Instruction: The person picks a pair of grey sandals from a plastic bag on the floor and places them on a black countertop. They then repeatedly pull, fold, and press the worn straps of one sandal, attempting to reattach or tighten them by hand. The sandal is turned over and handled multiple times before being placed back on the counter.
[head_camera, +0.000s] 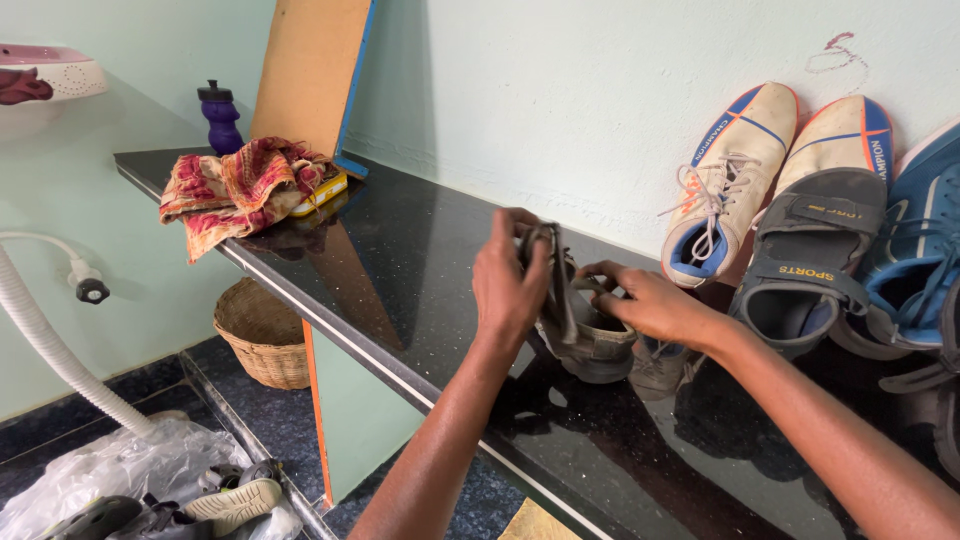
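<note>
Right now the left hand (508, 285) has a closed grip on the strap of the grey sandal (585, 335), pulling it up – the right hand (650, 305) pins the footbed down on the black counter (400, 270). Risk: it sits near the edge – one hard tug could slide it off

A sandal (585, 335) sits on the counter (420, 270) at centre, with the left hand (508, 285) at its nine o'clock and the right hand (655, 305) at its three. Shoes (800, 230) lean against the wall at two o'clock. A cloth (240, 190) lies at ten, a bottle (220, 118) behind it. A basket (262, 335) stands below at eight.
</note>
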